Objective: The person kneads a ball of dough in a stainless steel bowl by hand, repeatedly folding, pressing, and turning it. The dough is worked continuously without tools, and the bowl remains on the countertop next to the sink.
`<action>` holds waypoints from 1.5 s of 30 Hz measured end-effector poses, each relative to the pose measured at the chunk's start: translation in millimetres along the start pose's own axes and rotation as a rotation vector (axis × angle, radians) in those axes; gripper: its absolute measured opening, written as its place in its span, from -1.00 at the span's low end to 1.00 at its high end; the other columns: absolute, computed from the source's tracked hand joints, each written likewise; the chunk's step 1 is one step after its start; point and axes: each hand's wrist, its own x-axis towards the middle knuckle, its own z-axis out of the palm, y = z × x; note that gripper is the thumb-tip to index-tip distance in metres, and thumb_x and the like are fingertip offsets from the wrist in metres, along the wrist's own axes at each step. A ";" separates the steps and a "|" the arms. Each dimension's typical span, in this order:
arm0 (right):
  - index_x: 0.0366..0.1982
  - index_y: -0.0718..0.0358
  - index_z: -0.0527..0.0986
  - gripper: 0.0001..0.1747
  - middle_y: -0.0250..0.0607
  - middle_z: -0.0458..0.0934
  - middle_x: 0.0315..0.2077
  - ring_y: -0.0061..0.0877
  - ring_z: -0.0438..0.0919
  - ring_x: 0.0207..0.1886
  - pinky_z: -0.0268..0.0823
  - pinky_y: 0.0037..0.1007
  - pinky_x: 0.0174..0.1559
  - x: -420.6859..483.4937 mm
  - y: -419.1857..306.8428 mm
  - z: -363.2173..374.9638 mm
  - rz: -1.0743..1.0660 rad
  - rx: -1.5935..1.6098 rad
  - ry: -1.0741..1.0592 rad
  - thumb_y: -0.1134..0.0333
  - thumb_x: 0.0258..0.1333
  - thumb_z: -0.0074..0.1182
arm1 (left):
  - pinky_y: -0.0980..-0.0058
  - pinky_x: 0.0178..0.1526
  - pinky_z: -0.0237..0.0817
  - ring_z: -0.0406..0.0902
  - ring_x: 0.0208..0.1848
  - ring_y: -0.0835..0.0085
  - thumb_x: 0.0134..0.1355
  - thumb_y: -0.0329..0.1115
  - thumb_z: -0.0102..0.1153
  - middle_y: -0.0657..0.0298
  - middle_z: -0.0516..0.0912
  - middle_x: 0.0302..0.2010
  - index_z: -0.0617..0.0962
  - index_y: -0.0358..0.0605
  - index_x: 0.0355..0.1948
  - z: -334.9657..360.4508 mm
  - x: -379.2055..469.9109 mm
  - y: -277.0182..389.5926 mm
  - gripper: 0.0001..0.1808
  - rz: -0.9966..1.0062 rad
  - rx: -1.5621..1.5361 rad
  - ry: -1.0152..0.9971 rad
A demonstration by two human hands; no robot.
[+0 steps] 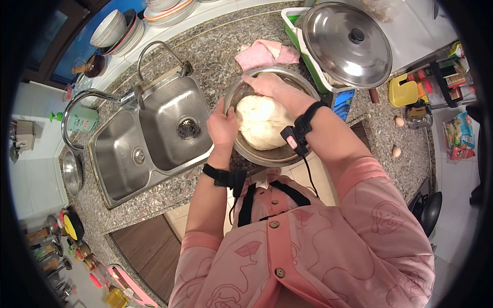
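A large lump of pale dough lies in a round stainless steel bowl at the counter's front edge. My left hand grips the bowl's left rim, the thumb over the edge beside the dough. Across the far side of the bowl reaches my right hand, its fingers at the upper left rim; its underside and exact hold are hidden. Just behind the bowl lies a folded pink cloth. Both wrists wear black straps with small devices.
Left of the bowl is a double steel sink with a curved faucet. At the right stand a green and white basket under a steel lid, a phone, a yellow container and two eggs.
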 end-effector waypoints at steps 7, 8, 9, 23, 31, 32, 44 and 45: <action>0.16 0.06 0.55 -0.25 0.01 0.61 -0.08 -0.08 0.59 -0.04 0.36 -0.10 0.16 -39.7 2.2 30.4 -0.282 -0.482 0.173 -0.32 0.28 -0.24 | 0.15 -0.12 0.49 0.69 -0.22 -0.06 0.23 -0.30 0.23 -0.15 0.71 -0.30 0.61 -0.11 0.19 1.9 10.3 -0.4 -0.53 0.028 0.041 -0.051; 0.16 0.02 0.53 -0.32 -0.02 0.58 -0.03 -0.06 0.56 -0.01 0.33 -0.05 0.17 -48.4 4.5 30.4 -0.293 -0.434 0.134 -0.28 0.28 -0.15 | 0.15 -0.11 0.49 0.69 -0.20 -0.06 0.23 -0.30 0.23 -0.16 0.71 -0.27 0.61 -0.12 0.19 1.3 11.0 0.6 -0.53 0.019 0.030 -0.066; 0.10 0.04 0.54 -0.39 -0.05 0.55 0.03 -0.09 0.54 0.02 0.30 -0.07 0.19 -57.8 9.4 26.1 -0.356 -0.288 0.044 -0.21 0.24 -0.07 | 0.16 -0.10 0.49 0.69 -0.18 -0.07 0.23 -0.31 0.23 -0.16 0.71 -0.24 0.61 -0.12 0.19 0.6 11.8 1.5 -0.53 0.043 0.005 -0.059; 0.24 0.07 0.39 -0.25 -0.10 0.39 0.21 -0.17 0.38 0.25 0.08 0.16 0.27 -124.3 57.2 50.7 -0.669 -0.461 0.358 -0.20 0.14 0.14 | 0.17 -0.11 0.49 0.69 -0.20 -0.06 0.25 -0.31 0.22 -0.16 0.70 -0.26 0.62 -0.06 0.18 1.5 11.2 -0.8 -0.55 0.013 -0.096 -0.085; 0.05 0.11 0.51 -0.47 -0.01 0.59 -0.13 -0.10 0.57 -0.01 0.34 -0.12 0.12 -27.3 40.2 34.1 -0.409 -0.311 0.256 -0.13 0.28 0.03 | 0.12 -0.15 0.50 0.68 -0.24 -0.08 0.25 -0.30 0.20 -0.16 0.69 -0.32 0.60 -0.07 0.20 2.2 28.4 -5.3 -0.53 0.039 -0.028 -0.098; 0.02 0.11 0.51 -0.50 0.00 0.60 -0.14 -0.09 0.58 -0.01 0.36 -0.13 0.10 -17.6 34.9 31.3 -0.334 -0.283 0.221 -0.12 0.30 0.01 | 0.10 -0.12 0.50 0.68 -0.22 -0.10 0.25 -0.30 0.18 -0.17 0.70 -0.30 0.60 -0.08 0.20 1.8 30.3 -4.8 -0.53 0.076 -0.077 -0.083; -0.21 0.14 0.52 -0.45 -0.02 0.57 -0.04 -0.09 0.52 0.11 0.20 0.27 0.23 -127.2 10.1 24.1 -0.299 -0.380 0.465 -0.24 0.22 0.06 | 0.12 -0.04 0.49 0.70 -0.15 -0.03 0.23 -0.29 0.21 -0.11 0.73 -0.26 0.61 -0.09 0.19 -0.7 32.5 5.2 -0.53 0.019 0.008 -0.122; -0.16 0.13 0.53 -0.44 -0.04 0.53 0.03 -0.09 0.48 0.17 0.16 0.31 0.26 -130.6 1.5 31.4 -0.335 -0.415 0.408 -0.24 0.20 0.06 | 0.13 -0.05 0.49 0.70 -0.15 -0.02 0.24 -0.30 0.21 -0.11 0.73 -0.25 0.62 -0.09 0.18 -0.9 32.0 4.8 -0.53 0.024 0.005 -0.143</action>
